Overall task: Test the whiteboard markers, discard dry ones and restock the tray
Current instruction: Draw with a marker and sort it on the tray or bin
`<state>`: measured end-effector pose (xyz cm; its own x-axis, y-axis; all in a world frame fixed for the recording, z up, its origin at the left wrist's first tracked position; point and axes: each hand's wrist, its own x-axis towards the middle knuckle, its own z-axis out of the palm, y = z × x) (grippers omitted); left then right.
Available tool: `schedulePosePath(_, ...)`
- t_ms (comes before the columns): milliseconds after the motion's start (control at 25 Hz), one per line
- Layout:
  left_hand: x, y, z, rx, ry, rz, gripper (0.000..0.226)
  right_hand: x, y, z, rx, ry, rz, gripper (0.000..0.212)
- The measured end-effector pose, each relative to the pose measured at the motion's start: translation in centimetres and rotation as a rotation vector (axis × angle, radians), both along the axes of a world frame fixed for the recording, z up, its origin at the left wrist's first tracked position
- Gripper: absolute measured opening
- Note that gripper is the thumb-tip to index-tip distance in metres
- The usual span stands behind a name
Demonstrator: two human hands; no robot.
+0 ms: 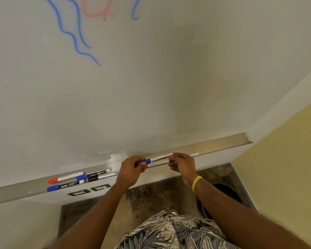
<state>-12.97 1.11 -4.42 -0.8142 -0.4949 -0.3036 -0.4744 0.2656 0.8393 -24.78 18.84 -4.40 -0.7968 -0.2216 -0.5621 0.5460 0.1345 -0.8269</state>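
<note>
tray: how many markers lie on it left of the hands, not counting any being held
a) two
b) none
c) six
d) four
d: besides the held markers, the tray holds, left of the left hand, a red marker, an upper blue marker, a lower blue marker and a black marker.
</note>
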Motion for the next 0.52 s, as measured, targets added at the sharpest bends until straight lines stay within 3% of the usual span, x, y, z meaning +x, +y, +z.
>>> schedulePosePath(360,-2.1,-1.4,-2.2,0.039,-0.069,0.303,0.028,-1.9,-2.7,-1.2,0.037,-0.196,0.143,0.019)
schedulePosePath(520,-2.5,-0.9,-3.1,-0.072,-0.116,0.321,0.028,-2.1,-3.2,-1.5,0.044,-0.204,0.162,0.035)
